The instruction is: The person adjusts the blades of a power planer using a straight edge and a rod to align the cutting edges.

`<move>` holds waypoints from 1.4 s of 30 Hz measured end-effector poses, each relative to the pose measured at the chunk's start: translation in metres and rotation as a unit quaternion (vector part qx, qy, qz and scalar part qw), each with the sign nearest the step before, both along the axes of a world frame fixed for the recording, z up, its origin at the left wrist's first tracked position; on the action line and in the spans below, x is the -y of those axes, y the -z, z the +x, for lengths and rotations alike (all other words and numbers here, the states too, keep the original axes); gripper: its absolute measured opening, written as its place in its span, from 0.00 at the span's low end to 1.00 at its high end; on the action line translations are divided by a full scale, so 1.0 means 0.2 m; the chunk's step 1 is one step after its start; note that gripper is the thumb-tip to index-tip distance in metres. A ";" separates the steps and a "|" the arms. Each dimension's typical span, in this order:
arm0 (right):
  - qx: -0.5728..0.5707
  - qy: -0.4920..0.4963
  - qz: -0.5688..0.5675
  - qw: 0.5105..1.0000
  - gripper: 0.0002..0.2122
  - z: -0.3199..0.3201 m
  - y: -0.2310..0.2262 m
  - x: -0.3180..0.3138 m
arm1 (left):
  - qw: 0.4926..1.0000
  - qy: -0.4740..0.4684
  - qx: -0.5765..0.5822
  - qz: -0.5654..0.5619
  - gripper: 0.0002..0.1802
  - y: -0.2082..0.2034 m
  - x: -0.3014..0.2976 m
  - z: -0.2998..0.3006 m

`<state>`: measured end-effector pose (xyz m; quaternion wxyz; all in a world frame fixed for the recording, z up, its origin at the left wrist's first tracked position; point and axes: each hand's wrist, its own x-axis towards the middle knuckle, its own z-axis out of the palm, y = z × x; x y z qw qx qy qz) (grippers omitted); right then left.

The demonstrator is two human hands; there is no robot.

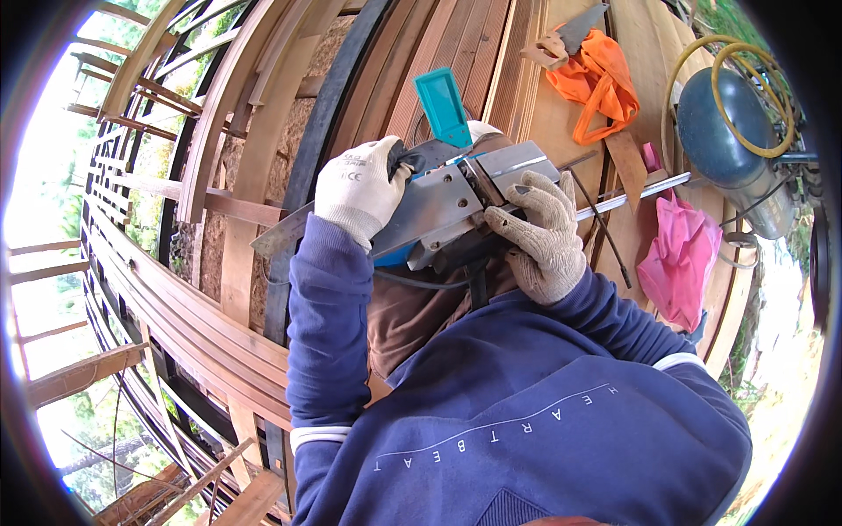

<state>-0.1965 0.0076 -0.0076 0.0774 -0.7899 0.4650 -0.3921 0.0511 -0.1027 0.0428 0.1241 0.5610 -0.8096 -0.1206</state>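
- The electric planer is held upside down at chest height, its flat metal sole facing up toward the camera, just in front of the person's blue sweatshirt.
- Its long axis runs from lower left to upper right; the end under the left glove sits lower and further left, the other end rises toward the right.
- The left hand, in a white glove, is closed round the dark left end of the planer.
- The right hand, in a knitted beige glove, clasps the planer's right side, fingers lying on the sole.
- A teal plastic part stands up just behind the planer.
- A long metal ruler passes under the planer, along nearly the same slant.
- Right of the planer lie a pink bag and, further out, a blue-grey tank with yellow hose.
- Above-right of the planer: an orange cloth and a handsaw on the wooden boards.
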 end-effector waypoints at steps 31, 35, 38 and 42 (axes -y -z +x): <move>-0.027 0.004 0.040 0.999 0.31 0.00 -0.03 -0.01 | 0.998 0.037 0.056 0.013 0.17 0.03 0.04 -0.01; -0.021 0.000 0.035 0.999 0.32 0.00 -0.02 -0.01 | 0.996 0.040 0.070 0.035 0.18 0.01 0.04 -0.01; -0.020 0.001 0.022 1.000 0.35 -0.01 0.00 0.00 | 0.998 0.027 0.044 0.046 0.19 0.00 0.05 -0.01; -0.022 0.001 0.025 0.999 0.35 -0.01 0.00 0.00 | 0.996 0.028 0.055 0.061 0.19 -0.01 0.05 -0.02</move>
